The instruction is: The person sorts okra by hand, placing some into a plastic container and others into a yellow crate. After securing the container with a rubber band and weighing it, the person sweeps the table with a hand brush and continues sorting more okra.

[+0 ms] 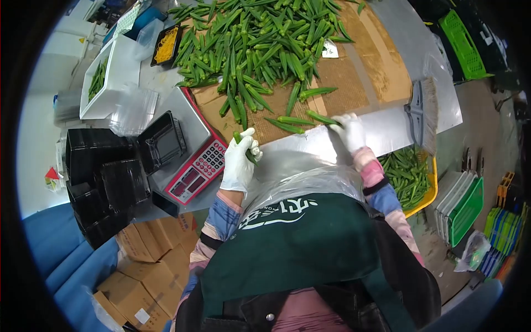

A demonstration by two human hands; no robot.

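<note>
My left hand (pixel 239 161), in a white glove, is closed around an okra pod (pixel 237 136) whose tip sticks out above the fingers. It is beside the red-framed scale (pixel 200 172), over the near edge of the cardboard. My right hand (pixel 349 133), also gloved, has its fingers closed on the end of another okra pod (pixel 319 117) at the cardboard's near edge. Close by lie a couple of loose pods (pixel 285 125). Beyond both hands a large okra heap (pixel 260 47) spreads over the cardboard (pixel 354 77).
A black plastic tray (pixel 162 143) rests on the scale, with stacked black trays (pixel 105 182) to the left. A white foam box (pixel 113 77) holds okra. At right are a brush (pixel 423 113) and a yellow crate (pixel 433 185) of okra. Cardboard boxes (pixel 146 265) stand below left.
</note>
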